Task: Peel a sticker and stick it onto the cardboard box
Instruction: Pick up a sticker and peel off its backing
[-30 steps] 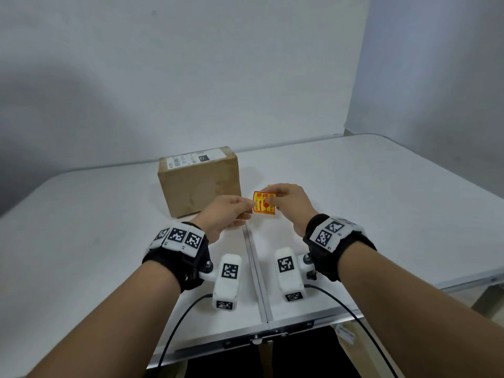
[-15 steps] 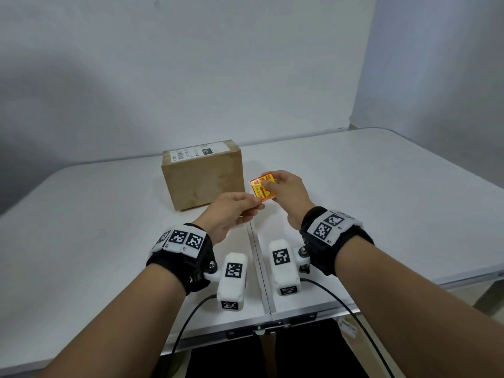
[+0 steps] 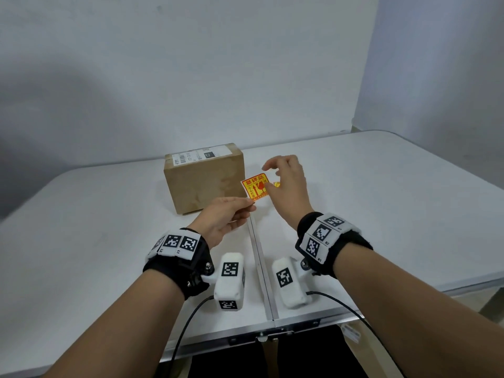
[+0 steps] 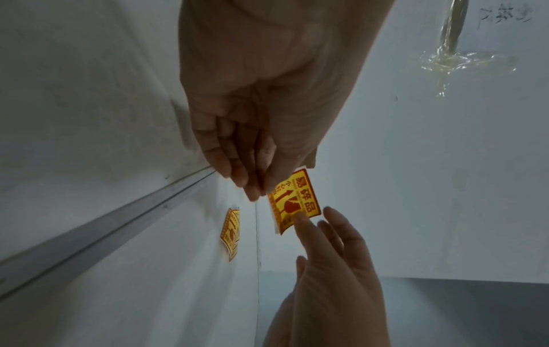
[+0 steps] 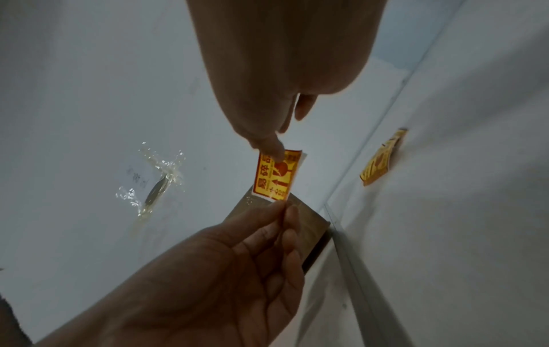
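Peeling is the step in hand. Sticker (image 3: 255, 186), red and yellow on a white backing, sits mid-air at frame centre in the head view, just right of the cardboard box (image 3: 204, 178) and not touching it. Left hand (image 3: 225, 218) pinches its lower edge between thumb and fingertips; the wrist views confirm the pinch at one end. Right hand (image 3: 287, 184) is spread and relaxed, grasping nothing; one fingertip (image 5: 274, 150) rests on the printed face near the far end.

A white sliver of backing shows along the sticker's edge (image 4: 274, 220) in the left wrist view, so that side looks like the place to start the lift. Judgement: keep the left pinch on the backing only, close to the corner, and roll the right fingertip or nail across that corner to separate the layers. Peel slowly at a low angle so the film does not curl onto itself. Avoid touching much adhesive.

Box stands on the white table (image 3: 381, 203), upper centre-left, brown front face toward the camera, a white label on its top. A second sticker (image 4: 231, 233) lies on the table beyond the hands. Table seam (image 3: 259, 257) runs between the forearms.
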Motion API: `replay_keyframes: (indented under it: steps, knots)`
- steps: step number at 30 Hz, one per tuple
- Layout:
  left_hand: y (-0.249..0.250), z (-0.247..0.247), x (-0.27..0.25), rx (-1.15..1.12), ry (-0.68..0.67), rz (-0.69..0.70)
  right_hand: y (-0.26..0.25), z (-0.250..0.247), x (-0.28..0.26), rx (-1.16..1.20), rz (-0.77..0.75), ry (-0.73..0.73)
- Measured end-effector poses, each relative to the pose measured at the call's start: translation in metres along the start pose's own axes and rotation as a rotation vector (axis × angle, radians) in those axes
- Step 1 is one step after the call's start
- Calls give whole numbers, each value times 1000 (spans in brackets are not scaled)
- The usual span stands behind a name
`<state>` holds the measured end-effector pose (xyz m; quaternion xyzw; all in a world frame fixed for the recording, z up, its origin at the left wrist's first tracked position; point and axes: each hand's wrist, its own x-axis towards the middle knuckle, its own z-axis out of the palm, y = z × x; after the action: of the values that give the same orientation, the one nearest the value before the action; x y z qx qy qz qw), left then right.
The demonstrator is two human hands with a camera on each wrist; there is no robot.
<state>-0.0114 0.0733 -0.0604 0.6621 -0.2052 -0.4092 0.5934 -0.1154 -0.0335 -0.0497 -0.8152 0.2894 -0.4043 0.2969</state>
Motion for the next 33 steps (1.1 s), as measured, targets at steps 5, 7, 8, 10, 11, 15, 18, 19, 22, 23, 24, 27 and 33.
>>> replay_keyframes:
  steps: [5, 7, 8, 10, 11, 15, 18, 19, 22, 23, 24, 27, 33]
  knots:
    - [3, 1, 0, -27, 1, 14, -11, -2, -1, -39, -9, -301]
    - [3, 0, 0, -39, -7, 26, -10, 1, -1, -84, 5, -332]
    - [3, 0, 0, -42, -12, 31, -10, 2, -1, -80, 22, -327]
    - [3, -1, 0, -49, -21, 36, -8, 3, -3, -16, 74, -316]
    - [2, -1, 1, -54, -27, 37, -8, 3, -3, 6, 84, -314]
    - [0, -1, 2, -62, -33, 55, -8, 3, -4, 28, 85, -320]
    - [-1, -1, 2, -45, -26, 79, -7, 2, -3, 34, 91, -311]
    - [-1, -1, 2, -37, -26, 88, -6, 2, -3, 39, 94, -310]
    - [0, 0, 2, -7, -15, 111, -6, 1, -3, 51, 105, -316]
    - [0, 0, 2, 7, -9, 119, -6, 1, -3, 53, 108, -317]
    - [1, 0, 2, 22, -5, 127, -6, 1, -3, 55, 112, -318]
    - [1, -1, 2, 56, 0, 143, -5, 2, -2, 63, 126, -318]
    - [3, -1, 2, 83, 18, 146, -6, 2, -2, 49, 127, -321]
